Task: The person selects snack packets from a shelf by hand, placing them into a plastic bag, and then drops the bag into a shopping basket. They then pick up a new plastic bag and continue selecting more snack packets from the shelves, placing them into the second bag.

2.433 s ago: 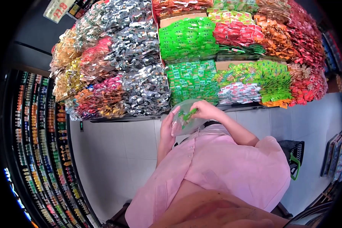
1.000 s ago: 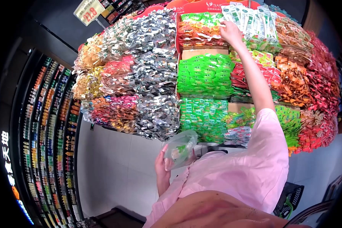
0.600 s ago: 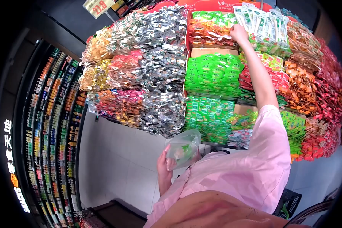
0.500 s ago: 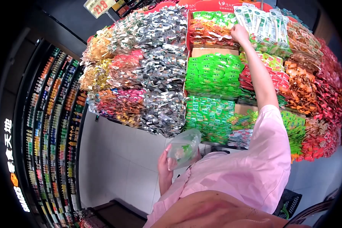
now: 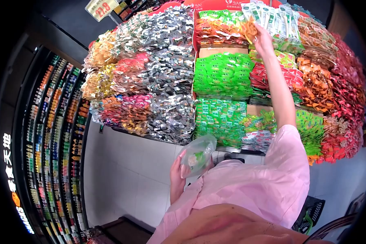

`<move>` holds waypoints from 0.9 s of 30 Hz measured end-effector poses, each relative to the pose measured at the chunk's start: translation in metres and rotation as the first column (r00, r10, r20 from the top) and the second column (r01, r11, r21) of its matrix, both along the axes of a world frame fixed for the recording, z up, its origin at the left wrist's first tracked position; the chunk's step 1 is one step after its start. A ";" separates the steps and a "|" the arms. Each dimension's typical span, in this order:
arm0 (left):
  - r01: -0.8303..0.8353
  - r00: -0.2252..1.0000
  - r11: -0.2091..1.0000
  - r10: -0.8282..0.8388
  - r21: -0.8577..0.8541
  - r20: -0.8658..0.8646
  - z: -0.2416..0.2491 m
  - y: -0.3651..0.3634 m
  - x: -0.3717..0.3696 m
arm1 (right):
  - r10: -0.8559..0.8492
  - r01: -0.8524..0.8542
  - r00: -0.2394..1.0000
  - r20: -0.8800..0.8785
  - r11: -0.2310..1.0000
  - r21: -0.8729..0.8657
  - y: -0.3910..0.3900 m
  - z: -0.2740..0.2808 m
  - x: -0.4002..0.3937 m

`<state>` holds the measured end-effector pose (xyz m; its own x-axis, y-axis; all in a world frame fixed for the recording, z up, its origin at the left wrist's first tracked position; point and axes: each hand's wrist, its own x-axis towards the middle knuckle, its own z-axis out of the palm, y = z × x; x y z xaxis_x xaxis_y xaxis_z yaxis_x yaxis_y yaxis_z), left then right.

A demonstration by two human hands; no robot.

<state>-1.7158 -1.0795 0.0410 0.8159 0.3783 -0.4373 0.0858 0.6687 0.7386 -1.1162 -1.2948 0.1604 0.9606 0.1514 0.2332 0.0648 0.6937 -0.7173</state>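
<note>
My right hand (image 5: pixel 263 40) is closed on an orange snack packet (image 5: pixel 248 30), raised at the back of the display near the orange packets (image 5: pixel 219 30). White-topped packets (image 5: pixel 274 20) stand just beside that hand. Low in front of my body, my left hand (image 5: pixel 176 171) grips a clear plastic bag (image 5: pixel 201 156). Something green shows through the bag's side, too blurred to name. Part of the left hand's fingers is behind the bag.
Bright green packets (image 5: pixel 223 75) and silver packets (image 5: pixel 171 69) fill the sloping display. A price sign (image 5: pixel 101 9) rises at its back left. A tall curved rack of small goods (image 5: pixel 55 142) stands left, across the tiled floor (image 5: pixel 126 175). A black basket (image 5: pixel 309 213) is at lower right.
My right hand has come up out of the orange packets with one packet now showing in its fingers. My left hand still holds the bag. The view has shifted slightly.
</note>
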 end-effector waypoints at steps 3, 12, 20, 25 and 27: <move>0.007 0.997 0.999 -0.004 0.042 -0.077 0.008 -0.006 0.009 | 0.289 -0.286 0.949 -0.123 0.957 0.046 0.005 -0.028 -0.108; 0.151 0.988 0.988 -0.151 -0.020 0.006 -0.003 0.004 0.016 | 0.654 -0.693 0.498 -0.570 0.695 0.191 0.015 -0.176 -0.383; 0.242 0.970 0.969 -0.242 -0.047 0.005 -0.005 0.008 0.020 | 0.606 -0.677 0.562 -0.563 0.728 0.107 0.026 -0.153 -0.430; 0.279 0.960 0.950 -0.271 -0.140 0.074 -0.003 0.014 0.025 | 0.324 -0.423 0.878 -0.351 0.870 -0.253 0.027 -0.135 -0.422; 0.296 0.955 0.943 -0.288 -0.154 0.074 -0.007 0.018 0.027 | 0.238 -0.340 0.900 -0.365 0.907 -0.249 0.027 -0.133 -0.423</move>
<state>-1.6890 -1.0619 0.0344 0.9023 0.0478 -0.4283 0.2609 0.7305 0.6311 -1.5391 -1.2677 0.0278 0.8767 0.4467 -0.1787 -0.3725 0.3950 -0.8398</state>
